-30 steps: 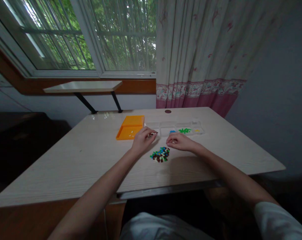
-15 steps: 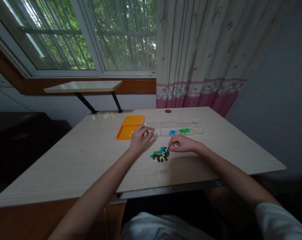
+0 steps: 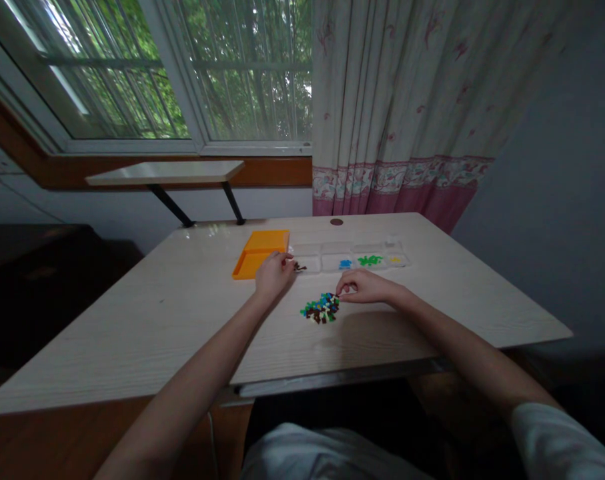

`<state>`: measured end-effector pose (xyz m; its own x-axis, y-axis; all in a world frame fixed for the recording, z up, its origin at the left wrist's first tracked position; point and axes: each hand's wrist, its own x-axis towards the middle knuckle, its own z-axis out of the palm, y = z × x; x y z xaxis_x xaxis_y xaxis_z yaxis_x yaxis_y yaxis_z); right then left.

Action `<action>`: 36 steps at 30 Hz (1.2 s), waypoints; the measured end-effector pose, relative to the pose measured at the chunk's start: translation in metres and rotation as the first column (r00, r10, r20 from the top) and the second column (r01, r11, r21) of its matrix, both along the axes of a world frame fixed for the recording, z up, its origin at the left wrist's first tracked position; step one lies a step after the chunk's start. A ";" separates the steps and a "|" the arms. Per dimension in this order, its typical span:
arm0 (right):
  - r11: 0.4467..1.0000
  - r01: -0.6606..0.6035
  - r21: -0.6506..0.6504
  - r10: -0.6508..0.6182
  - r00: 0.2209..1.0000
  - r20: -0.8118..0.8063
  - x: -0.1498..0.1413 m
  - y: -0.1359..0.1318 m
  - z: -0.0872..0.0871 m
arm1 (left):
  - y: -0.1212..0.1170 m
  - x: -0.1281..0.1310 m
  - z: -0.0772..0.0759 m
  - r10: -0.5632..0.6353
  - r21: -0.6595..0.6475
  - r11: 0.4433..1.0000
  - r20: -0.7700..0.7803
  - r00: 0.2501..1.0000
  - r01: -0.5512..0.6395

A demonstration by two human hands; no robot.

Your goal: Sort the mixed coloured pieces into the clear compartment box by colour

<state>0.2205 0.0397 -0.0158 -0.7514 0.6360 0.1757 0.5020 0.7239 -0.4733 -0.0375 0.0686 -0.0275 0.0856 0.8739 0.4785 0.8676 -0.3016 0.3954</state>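
The left hand [image 3: 273,273] is over the near right part of an open orange box [image 3: 267,240] and by the left end of a clear compartment tray [image 3: 309,263], so I can't make out that corner of the box or where the tray ends. Its fingers are bent and bunched, and from here I can't tell whether they grip anything. The right hand [image 3: 365,287] is well apart from it, thumb and forefinger curled towards each other at the right edge of a mixed pile [image 3: 322,309]; whether a piece sits between those tips is too small to tell.

The pile lies loose on the table [image 3: 157,347], in front of the tray: tiny, blocky bits in dark brown, green, blue and cream, too jumbled to count. Behind it, the tray's thin see-through walls almost melt into the pale, wood-grained tabletop. Dark brown pieces [image 3: 300,267] lie in its left part, partly beside the left fingers; further right come blue pieces [image 3: 345,265], green pieces [image 3: 369,261] and a faint patch of yellow pieces [image 3: 395,260]. The orange box looks smooth and opaque. Beyond the table hangs a pleated, flower-patterned curtain [image 3: 382,100], its top cut off.
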 end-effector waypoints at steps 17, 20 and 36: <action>0.977 0.162 0.140 -0.137 0.976 -0.169 -0.013 0.000 -0.001 | -0.033 0.030 0.013 -0.568 -0.009 0.822 0.056 0.821 0.569; 0.971 0.169 0.170 -0.135 0.971 -0.195 -0.018 -0.002 -0.002 | -0.034 0.031 0.012 -0.570 0.017 0.821 0.073 0.818 0.570; 0.949 0.230 0.216 -0.164 0.945 -0.284 -0.020 -0.002 -0.004 | -0.029 0.030 0.009 -0.554 0.129 0.832 0.113 0.825 0.540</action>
<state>0.2007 0.0376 -0.0193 -0.5225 0.6797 0.5148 0.5297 0.7319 -0.4287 -0.0078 0.0391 -0.0188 0.4636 0.6579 0.5936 0.4874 -0.7488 0.4492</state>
